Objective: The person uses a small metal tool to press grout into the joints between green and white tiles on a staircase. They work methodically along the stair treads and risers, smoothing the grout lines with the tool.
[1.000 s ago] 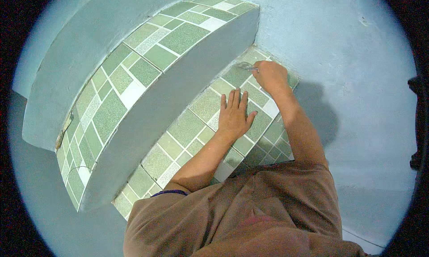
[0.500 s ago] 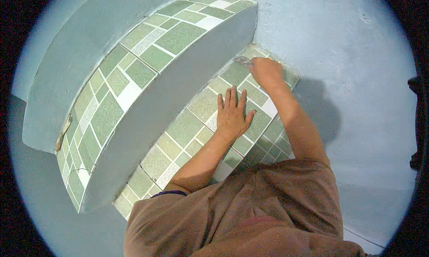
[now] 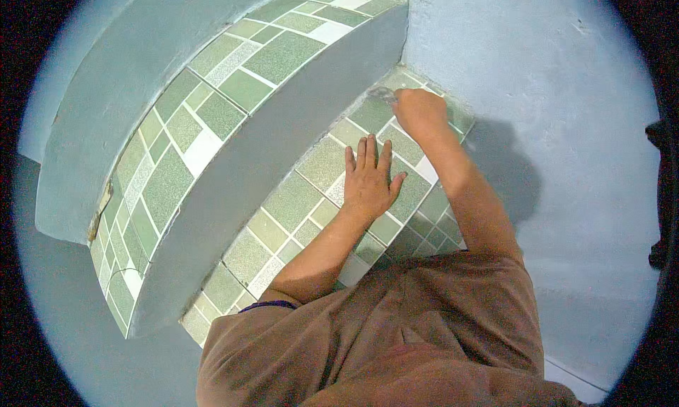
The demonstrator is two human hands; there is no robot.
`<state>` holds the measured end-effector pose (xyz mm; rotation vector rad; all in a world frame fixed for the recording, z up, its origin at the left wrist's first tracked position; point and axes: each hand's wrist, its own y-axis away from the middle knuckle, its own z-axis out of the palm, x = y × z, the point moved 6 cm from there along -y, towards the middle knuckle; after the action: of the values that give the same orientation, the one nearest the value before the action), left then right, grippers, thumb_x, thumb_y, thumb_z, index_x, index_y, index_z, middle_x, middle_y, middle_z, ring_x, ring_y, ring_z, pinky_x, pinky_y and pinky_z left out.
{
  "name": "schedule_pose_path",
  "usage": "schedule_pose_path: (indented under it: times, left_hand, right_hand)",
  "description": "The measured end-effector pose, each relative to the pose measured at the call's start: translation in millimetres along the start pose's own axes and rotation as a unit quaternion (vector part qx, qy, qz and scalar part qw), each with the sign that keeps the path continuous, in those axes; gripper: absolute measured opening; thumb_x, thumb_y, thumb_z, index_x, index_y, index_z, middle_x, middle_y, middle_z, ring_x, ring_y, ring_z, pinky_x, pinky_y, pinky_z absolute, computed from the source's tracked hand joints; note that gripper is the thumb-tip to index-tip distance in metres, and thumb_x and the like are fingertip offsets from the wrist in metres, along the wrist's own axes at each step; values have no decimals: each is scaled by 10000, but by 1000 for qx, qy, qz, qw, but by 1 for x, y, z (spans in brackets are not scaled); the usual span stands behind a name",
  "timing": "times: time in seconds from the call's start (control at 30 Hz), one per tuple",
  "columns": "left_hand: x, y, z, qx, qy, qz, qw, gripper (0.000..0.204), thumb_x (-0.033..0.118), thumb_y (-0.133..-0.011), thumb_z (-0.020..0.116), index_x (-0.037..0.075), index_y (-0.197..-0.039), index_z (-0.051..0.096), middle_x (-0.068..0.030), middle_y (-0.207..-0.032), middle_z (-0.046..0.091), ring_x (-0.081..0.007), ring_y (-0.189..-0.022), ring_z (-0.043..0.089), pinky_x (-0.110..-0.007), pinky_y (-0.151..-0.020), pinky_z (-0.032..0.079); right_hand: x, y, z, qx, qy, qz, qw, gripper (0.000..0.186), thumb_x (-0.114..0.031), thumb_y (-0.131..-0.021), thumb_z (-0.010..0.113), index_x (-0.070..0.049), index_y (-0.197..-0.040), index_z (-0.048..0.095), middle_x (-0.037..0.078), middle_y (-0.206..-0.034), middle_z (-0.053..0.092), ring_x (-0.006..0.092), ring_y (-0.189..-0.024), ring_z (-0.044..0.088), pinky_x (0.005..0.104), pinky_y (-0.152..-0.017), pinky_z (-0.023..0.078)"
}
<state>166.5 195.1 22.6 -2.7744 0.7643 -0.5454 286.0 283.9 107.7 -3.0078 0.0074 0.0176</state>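
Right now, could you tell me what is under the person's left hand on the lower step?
The left hand lies flat, fingers spread, on the green and white tiles of the lower step. Pale grout lines run out from beneath it; the tile surface directly under the palm is covered.

Step tiles (image 3: 297, 195): green/white speckled mosaic, pale grout; risers (image 3: 283, 145), wall (image 3: 537, 67): pale blue-grey; shirt (image 3: 396, 336): brown

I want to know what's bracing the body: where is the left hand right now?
In the head view, the left hand lies flat, fingers spread, on the lower tiled step, centre frame, just below and left of the right hand.
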Motion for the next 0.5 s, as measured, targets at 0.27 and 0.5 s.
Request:
schedule_pose_path:
  times: [0.27, 0.5]
  left_hand:
    - [0, 0, 2, -7, -4, -2, 1000, 689, 487, -916, 480, 58, -1438, 346, -258, -1490, 276, -410, -1389, 249, -578, -1131, 131]
    - [0, 0, 2, -8, -7, -2, 1000, 694, 487, -916, 479, 56, -1443, 340, -261, -1493, 271, -406, -1395, 242, -573, -1135, 126]
  right_hand:
    - [-3, 5, 6, 22, 6, -6, 1000, 237, -286, -868, 597, -94, -972, 685, 150, -866, 697, 332, -839, 683, 452, -719, 541]
    - [-5, 6, 6, -8, -6, 7, 1000, 245, -286, -874, 592, -87, -982, 684, 159, -863, 695, 332, -840, 684, 454, -721, 539]
